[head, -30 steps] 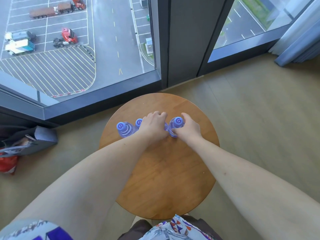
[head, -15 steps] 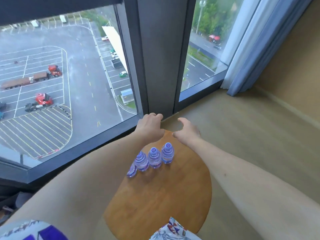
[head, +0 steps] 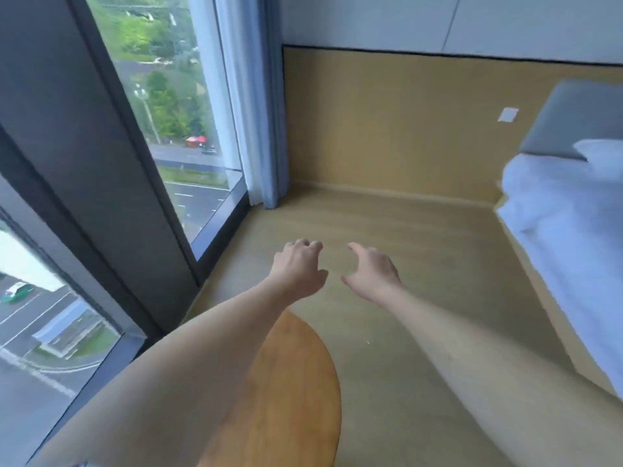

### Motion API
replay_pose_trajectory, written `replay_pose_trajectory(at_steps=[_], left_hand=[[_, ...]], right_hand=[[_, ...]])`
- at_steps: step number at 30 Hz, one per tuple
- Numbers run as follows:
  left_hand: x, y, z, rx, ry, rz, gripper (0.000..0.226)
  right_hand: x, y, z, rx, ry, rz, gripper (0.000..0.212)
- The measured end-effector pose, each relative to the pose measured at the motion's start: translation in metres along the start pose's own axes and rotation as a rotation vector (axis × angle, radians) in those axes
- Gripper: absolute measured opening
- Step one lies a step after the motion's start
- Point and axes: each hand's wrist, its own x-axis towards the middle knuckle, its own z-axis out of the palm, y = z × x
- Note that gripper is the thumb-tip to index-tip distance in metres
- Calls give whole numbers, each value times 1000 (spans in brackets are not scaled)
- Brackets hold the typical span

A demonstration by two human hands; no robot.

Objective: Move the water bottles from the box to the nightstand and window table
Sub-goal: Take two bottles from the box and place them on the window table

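My left hand (head: 298, 267) and my right hand (head: 371, 273) hover side by side above the wooden floor, both with loosely curled fingers and holding nothing. The round wooden window table (head: 290, 382) shows at the bottom, partly covered by my left forearm. No water bottles are visible on the part of the table that shows. The box and the nightstand are out of view.
A tall window (head: 178, 129) with a dark frame runs along the left, with a blue-grey curtain (head: 256, 112) in the corner. A bed with white bedding (head: 566, 237) stands at the right. Wooden floor (head: 404, 230) lies between them.
My hands let go of the bottles on the round table and lifted away. My view swung up and to the right, so the bottles dropped out of sight and the bed came in.
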Motion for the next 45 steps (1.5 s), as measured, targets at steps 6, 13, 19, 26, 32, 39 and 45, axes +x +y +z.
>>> replay_pose_trajectory(at_steps=[6, 13, 19, 26, 32, 39, 45], left_hand=[[5, 159, 25, 15, -75, 335, 56], [-59, 370, 68, 24, -143, 718, 59], [-168, 539, 119, -7, -228, 1020, 61], [-300, 691, 178, 31, -322, 1280, 63], [-389, 790, 210, 83, -391, 1496, 60], [-463, 913, 256, 127, -456, 1700, 53], [-493, 1042, 286, 109, -501, 1846, 53]], right_hand=[[-82, 134, -69, 18, 160, 293, 75], [-229, 295, -128, 55, 331, 601, 59], [-386, 417, -158, 121, 463, 845, 68], [-570, 511, -175, 250, 603, 1073, 79], [-680, 562, -179, 274, 709, 1297, 81], [-764, 640, -195, 266, 754, 1507, 80], [-806, 739, -248, 209, 763, 1663, 71]])
